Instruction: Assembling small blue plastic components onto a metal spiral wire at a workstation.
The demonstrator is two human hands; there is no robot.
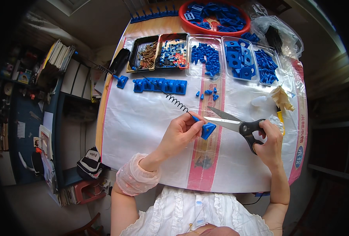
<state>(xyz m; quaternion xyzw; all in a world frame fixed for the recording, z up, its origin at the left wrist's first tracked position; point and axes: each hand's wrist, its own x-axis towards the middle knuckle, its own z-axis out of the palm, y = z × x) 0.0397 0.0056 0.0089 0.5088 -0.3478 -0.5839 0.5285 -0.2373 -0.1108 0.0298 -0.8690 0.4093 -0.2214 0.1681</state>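
Note:
Pinched in the fingers of my left hand (181, 133) is a blue plastic base piece (208, 130), with a black coiled cord (177, 103) running from it up and to the left. My right hand (269, 142) has its fingers through the black handles of a pair of scissors (231, 124). Their blades are spread and point left, the lower one beside the blue piece. Beyond my left hand, a row of blue base pieces (160, 85) stands on the table, with a single blue base (121, 82) left of it. Several small blue cone-shaped parts (208, 93) lie above the blades.
Along the back stand trays of screws (147, 53), nuts (173, 51), blue cones (206, 59), square blue plates (239, 59) and small blue parts (265, 66). Behind them is a red basin (185, 28) of blue parts. A yellow-handled tool (280, 118) and crumpled paper (282, 98) lie at right.

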